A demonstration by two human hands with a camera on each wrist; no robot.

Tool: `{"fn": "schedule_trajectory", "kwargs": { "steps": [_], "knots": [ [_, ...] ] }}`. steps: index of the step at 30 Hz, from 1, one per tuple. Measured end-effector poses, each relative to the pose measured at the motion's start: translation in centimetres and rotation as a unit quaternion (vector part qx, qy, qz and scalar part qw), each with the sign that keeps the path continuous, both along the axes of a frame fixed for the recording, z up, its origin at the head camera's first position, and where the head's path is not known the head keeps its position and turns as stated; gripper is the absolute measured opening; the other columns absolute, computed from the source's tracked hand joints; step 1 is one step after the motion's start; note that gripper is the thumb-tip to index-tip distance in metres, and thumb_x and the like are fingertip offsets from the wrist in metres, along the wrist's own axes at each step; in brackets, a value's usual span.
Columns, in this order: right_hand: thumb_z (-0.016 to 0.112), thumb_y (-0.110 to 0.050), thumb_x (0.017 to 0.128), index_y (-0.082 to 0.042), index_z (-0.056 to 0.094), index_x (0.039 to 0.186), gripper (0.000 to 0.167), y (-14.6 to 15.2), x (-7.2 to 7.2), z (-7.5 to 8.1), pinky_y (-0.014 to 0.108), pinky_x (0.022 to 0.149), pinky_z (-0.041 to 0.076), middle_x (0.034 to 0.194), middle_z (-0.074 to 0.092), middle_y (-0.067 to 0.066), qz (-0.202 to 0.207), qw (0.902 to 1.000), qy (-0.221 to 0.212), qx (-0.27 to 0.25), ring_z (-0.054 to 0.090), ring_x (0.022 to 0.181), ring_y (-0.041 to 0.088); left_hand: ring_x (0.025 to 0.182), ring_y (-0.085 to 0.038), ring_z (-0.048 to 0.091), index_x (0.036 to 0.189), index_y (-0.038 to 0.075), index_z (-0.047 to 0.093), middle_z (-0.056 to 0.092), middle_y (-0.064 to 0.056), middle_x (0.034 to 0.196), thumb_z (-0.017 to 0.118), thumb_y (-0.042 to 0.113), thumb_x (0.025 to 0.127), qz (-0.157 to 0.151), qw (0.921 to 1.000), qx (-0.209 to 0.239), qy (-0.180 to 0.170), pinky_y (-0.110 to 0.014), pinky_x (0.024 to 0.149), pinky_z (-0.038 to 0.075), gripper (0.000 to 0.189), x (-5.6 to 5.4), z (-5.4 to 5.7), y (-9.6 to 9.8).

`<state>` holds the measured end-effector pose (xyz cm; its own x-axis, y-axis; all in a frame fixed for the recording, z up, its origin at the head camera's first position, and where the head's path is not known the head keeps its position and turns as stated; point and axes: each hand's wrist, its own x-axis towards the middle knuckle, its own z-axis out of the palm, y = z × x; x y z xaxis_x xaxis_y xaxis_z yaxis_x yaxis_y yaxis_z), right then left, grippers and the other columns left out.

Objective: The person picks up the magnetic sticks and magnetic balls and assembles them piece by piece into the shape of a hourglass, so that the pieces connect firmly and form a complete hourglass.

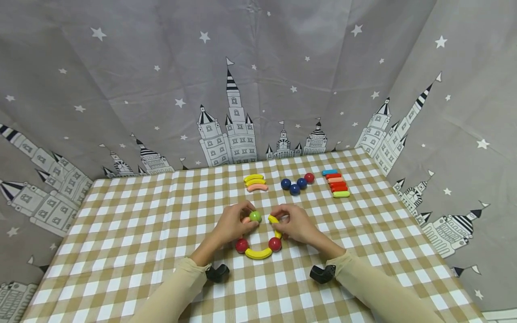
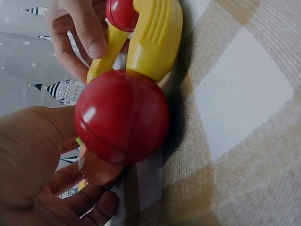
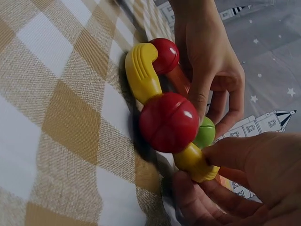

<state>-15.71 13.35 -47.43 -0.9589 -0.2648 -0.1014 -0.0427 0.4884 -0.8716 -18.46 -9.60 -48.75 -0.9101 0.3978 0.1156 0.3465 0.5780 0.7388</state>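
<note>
A ring-like chain of toy balls and curved sticks lies between the two hands on the checked cloth. My left hand pinches a green ball at the chain's far left end, and a salmon curved stick runs from it to a red ball. With thumb and fingers, my right hand grips a yellow curved stick that rises from a second red ball. Another yellow curved stick joins both red balls at the near side. A gap separates the green ball from the right-hand stick's upper end.
Behind the hands lie two yellow curved sticks and a salmon one. To their right are several blue balls and a red ball. Several short coloured sticks form a column farther right. A grey castle-print curtain borders the table.
</note>
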Motion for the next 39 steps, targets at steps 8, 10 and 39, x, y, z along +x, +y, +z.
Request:
{"fn": "schedule_trajectory", "kwargs": {
  "steps": [8,10,39],
  "knots": [
    [0.077,-0.010,0.091,-0.012,0.076,0.114,0.024,0.1,-0.8,-0.1,0.029,0.059,0.054,0.107,0.074,0.003,0.025,0.9993,0.006,0.027,0.063,0.069,0.014,0.087,-0.014,0.065,0.108,0.011,0.070,0.074,-0.004,0.104,0.085,0.011,0.085,-0.007,0.9997,0.018,-0.014,-0.035,0.082,0.051,0.027,-0.1,-0.1,-0.2],
    [0.077,-0.010,0.091,-0.013,0.076,0.114,0.023,0.1,-1.1,-0.1,0.029,0.060,0.054,0.107,0.075,0.003,0.030,0.9993,0.002,0.022,0.064,0.071,0.015,0.089,-0.015,0.066,0.108,0.012,0.070,0.074,-0.003,0.103,0.085,0.010,0.084,-0.004,0.9998,0.015,-0.010,-0.037,0.084,0.051,0.028,-0.2,-0.1,-0.2],
    [0.075,-0.014,0.094,-0.013,0.075,0.118,0.024,-0.3,-2.7,-0.1,0.033,0.084,0.054,0.106,0.074,-0.002,0.083,0.9960,0.009,0.032,0.065,0.092,0.013,0.086,-0.014,0.065,0.112,0.014,0.071,0.073,-0.001,0.106,0.083,0.006,0.084,-0.003,0.9990,0.023,-0.037,-0.034,0.081,0.051,0.031,-0.1,0.0,-0.3]
  ]
}}
